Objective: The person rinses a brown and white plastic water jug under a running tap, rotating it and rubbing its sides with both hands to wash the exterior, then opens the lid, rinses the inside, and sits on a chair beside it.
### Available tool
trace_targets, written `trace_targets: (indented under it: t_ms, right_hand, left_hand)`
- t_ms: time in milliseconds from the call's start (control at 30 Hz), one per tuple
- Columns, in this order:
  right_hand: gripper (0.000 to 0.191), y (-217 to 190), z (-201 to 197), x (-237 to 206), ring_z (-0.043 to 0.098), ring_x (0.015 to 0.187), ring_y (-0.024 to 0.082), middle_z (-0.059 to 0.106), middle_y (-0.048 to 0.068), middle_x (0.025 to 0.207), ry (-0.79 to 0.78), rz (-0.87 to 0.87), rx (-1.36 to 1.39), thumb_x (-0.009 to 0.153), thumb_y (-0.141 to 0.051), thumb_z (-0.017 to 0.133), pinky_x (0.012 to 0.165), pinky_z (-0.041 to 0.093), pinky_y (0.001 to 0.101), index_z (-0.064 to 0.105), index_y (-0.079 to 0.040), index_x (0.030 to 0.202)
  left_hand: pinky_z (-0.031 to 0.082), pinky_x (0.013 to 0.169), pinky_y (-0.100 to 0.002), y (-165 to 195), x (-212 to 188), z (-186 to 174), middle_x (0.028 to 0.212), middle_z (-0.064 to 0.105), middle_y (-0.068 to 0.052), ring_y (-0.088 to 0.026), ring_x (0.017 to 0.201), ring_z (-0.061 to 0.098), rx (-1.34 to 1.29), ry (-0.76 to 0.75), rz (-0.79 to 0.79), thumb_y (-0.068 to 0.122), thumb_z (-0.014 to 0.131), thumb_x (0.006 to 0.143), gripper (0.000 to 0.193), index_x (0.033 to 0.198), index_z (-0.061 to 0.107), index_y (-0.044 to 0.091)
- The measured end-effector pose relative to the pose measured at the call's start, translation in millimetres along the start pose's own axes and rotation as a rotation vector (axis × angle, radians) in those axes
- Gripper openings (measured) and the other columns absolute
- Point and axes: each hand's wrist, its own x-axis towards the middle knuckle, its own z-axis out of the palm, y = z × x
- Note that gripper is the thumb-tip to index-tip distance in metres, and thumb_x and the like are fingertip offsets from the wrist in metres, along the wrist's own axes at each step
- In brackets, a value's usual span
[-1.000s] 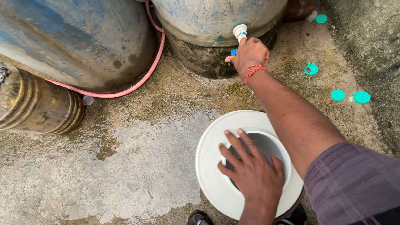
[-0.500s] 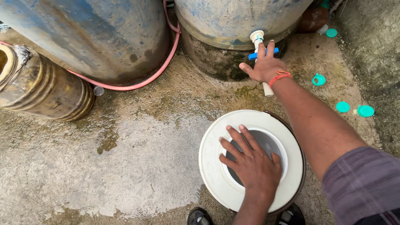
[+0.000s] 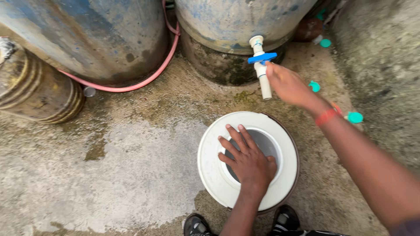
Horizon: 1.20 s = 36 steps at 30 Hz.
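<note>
Left grip (image 3: 248, 162) lies flat, fingers spread, on the white ring lid (image 3: 213, 164) of a bucket on the near concrete floor (image 3: 109, 175). Right grip (image 3: 288, 84) reaches open-fingered beside the white tap (image 3: 262, 70) with its blue handle, holding nothing, below the far barrel (image 3: 218, 22).

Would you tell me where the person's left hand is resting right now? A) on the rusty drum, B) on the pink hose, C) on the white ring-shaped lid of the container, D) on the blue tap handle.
C: the left hand lies flat, fingers spread, on the white ring-shaped lid, while the right hand is up by the tap.
</note>
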Motion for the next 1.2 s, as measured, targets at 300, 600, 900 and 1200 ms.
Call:
trace_targets:
  t_ms: [300, 600, 900, 1200]
  right_hand:
    - [0.058, -111, 7, -194, 0.045, 0.143, 0.04, 0.046, 0.025, 0.154, 0.189, 0.286, -0.058, 0.1, -0.029, 0.054, 0.116, 0.036, 0.0456, 0.044, -0.001, 0.151]
    - [0.089, -141, 55, -184, 0.072, 0.095, 0.046, 0.018, 0.051, 0.15, -0.459, 0.55, -0.391, 0.093, -0.032, 0.06, 0.073, 0.064, 0.0462, 0.019, 0.019, 0.153]
    - [0.121, -122, 32, -179, 0.061, 0.116, 0.049, 0.022, 0.049, 0.147, -0.499, 0.394, -0.189, 0.076, -0.056, 0.084, 0.091, 0.057, 0.0439, 0.02, 0.021, 0.144]
    - [0.126, -127, 35, -183, 0.062, 0.119, 0.046, 0.018, 0.046, 0.154, -0.437, 0.484, -0.109, 0.067, -0.029, 0.095, 0.098, 0.056, 0.0389, 0.014, 0.015, 0.152]
  left_hand:
    - [0.016, 0.104, -0.078, -4, 2, -19, 0.162, 0.0, -0.034, -0.061, 0.144, 0.006, -0.098, -0.087, 0.011, 0.038, 0.067, 0.08, 0.107, 0.157, 0.009, -0.009]
    - [0.019, 0.104, -0.074, -10, 8, -21, 0.158, 0.016, -0.028, -0.055, 0.139, 0.017, -0.144, -0.093, 0.017, 0.063, 0.063, 0.086, 0.109, 0.154, 0.016, -0.008]
    - [0.041, 0.1, -0.061, -16, 14, -32, 0.154, 0.037, -0.012, -0.038, 0.134, 0.037, 0.0, -0.097, -0.015, 0.06, 0.069, 0.081, 0.102, 0.159, 0.027, 0.009]
    - [0.049, 0.092, -0.057, -17, 8, -50, 0.148, 0.046, -0.009, -0.037, 0.128, 0.047, 0.03, -0.063, 0.007, 0.066, 0.076, 0.072, 0.105, 0.157, 0.037, 0.017]
